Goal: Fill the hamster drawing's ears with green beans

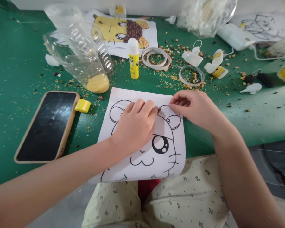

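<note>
A white sheet (147, 172) with a cartoon animal head in black outline lies before me, its near edge curling past the table edge. My left hand (137, 125) rests over the forehead and one eye of the drawing, fingers bent and close together; what they pinch, if anything, is hidden. Small greenish bits (159, 110) show by its fingertips. At the drawn ear on the right, my right hand (194, 107) has its fingers curled, thumb and forefinger closed at the paper; any small thing between them cannot be made out.
A phone (47, 126) and a yellow cap (83, 106) lie left. Beyond the sheet are a glue stick (134, 60), cut plastic bottles (78, 60), tape rolls (192, 76), small glue bottles (216, 68), scattered grains and a partly seed-covered picture (114, 30).
</note>
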Motion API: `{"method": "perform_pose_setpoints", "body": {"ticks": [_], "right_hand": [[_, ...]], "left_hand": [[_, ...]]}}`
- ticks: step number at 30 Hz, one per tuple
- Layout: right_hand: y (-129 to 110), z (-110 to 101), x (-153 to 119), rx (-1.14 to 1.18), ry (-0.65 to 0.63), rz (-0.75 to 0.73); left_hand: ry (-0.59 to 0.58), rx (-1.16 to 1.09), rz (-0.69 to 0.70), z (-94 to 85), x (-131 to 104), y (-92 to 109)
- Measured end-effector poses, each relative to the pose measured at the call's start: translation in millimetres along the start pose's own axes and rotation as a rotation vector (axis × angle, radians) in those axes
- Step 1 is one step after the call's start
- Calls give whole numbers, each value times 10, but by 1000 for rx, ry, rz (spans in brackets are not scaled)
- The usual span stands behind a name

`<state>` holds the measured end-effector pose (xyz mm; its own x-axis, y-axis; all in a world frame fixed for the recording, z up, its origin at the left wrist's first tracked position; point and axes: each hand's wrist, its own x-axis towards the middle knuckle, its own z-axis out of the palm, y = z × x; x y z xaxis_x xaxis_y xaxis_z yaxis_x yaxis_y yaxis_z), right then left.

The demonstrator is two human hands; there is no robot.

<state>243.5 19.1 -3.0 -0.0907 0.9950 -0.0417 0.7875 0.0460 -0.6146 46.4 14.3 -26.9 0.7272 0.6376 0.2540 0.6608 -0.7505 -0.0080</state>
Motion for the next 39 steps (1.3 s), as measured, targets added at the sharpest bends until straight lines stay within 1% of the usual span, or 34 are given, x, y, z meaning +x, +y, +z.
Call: {"method": "perform_pose_setpoints", "body": {"ticks": [15,21,33,39], "right_hand": [[18,-8,19,29,-34,31],[7,11,22,5,-31,20],[53,2,43,-10,-90,-1],[46,-15,37,-22,-84,-9]], "left_hand": [[4,-3,5,-2,-9,-4],[1,4,8,-17,4,-3],[3,-4,6,-14,-3,-5],[3,-4,7,-19,-4,-1]]}}
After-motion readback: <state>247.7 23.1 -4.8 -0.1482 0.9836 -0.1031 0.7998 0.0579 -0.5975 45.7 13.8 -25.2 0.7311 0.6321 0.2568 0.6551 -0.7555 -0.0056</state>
